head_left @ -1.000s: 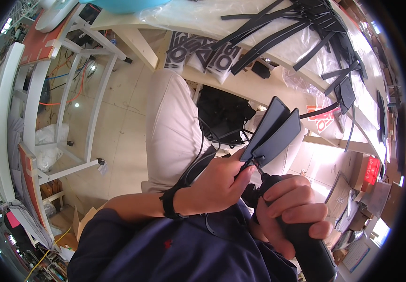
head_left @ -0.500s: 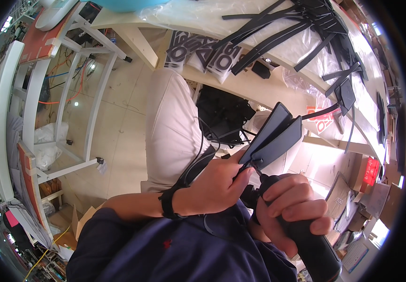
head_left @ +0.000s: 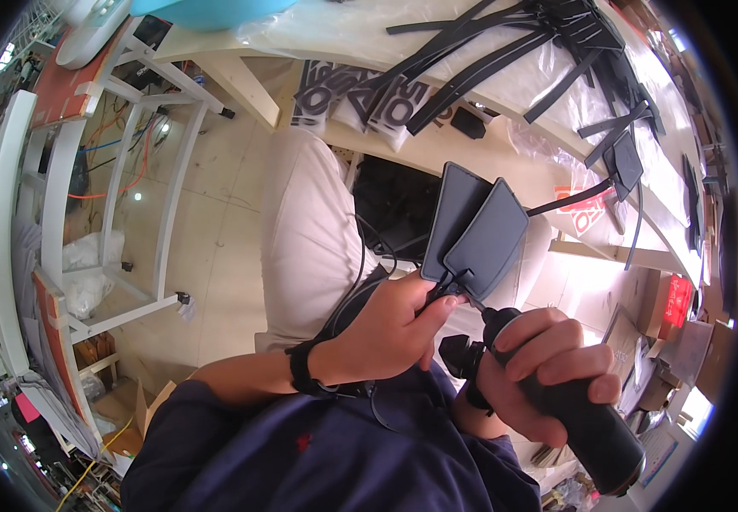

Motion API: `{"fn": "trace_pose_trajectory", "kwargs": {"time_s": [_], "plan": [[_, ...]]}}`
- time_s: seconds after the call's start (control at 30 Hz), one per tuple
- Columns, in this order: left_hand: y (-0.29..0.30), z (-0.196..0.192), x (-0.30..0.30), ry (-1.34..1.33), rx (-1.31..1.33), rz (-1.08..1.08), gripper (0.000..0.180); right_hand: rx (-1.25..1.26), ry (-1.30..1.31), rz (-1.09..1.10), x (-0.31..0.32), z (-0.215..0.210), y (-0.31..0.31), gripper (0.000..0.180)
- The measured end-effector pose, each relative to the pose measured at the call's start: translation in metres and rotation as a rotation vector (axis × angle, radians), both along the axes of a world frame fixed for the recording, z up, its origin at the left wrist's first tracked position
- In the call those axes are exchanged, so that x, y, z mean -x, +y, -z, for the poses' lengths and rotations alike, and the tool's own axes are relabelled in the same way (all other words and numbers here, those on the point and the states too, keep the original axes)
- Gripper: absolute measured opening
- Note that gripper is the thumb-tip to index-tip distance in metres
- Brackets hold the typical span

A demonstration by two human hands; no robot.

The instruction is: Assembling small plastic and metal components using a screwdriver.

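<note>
Between the thumb and fingers of my left hand (head_left: 399, 322) are the lower corners of two dark grey flat pads (head_left: 490, 237) with rounded edges, fanned and overlapping. Small black fittings sit at the pinched corners. My right hand (head_left: 548, 367) is wrapped round a thick black cylindrical electric screwdriver (head_left: 595, 439). Its thin bit points up and left, close to the fittings beside my left fingertips; whether it touches them I cannot tell. A black clip-like part (head_left: 461, 354) shows beside my right wrist.
A plastic-covered workbench (head_left: 335, 34) carries a pile of black straps (head_left: 557, 34) and a blue basin (head_left: 215, 10). Printed plastic bags (head_left: 369, 102) lie on the shelf below. A white frame stand (head_left: 181, 188) is at the left; cartons (head_left: 650, 316) stand at the right.
The pads have turned upright and spread apart, showing their flat faces. My right hand and the screwdriver have shifted a little to the right and down. My left hand stays nearly in place.
</note>
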State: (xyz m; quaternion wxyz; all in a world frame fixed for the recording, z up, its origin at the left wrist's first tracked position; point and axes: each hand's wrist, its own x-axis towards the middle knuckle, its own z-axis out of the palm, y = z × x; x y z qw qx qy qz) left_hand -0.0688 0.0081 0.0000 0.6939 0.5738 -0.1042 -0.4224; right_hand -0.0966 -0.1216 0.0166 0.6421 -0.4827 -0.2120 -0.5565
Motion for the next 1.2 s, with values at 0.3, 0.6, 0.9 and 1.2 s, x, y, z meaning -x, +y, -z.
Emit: {"fn": "trace_pose_trajectory", "kwargs": {"time_s": [0.3,0.6,0.9,1.2], "plan": [[-0.0006,-0.0012,0.0021,0.009,-0.007,-0.013,0.019,0.059,-0.056,-0.067,-0.0011,0.0083,-0.0042,0.054],[-0.0018,-0.0012,0.0055,-0.176,-0.079,-0.033,0.017,0.073,0.014,-0.013,0.0009,0.0034,0.0005,0.048],[-0.0043,-0.0047,0.0074,-0.253,-0.131,-0.087,0.017,0.248,0.023,-0.035,0.0022,0.0042,0.0001,0.052],[-0.0059,-0.0055,0.0036,-0.208,-0.112,-0.045,0.017,0.163,-0.025,-0.024,-0.0027,0.0059,-0.0022,0.05]]}}
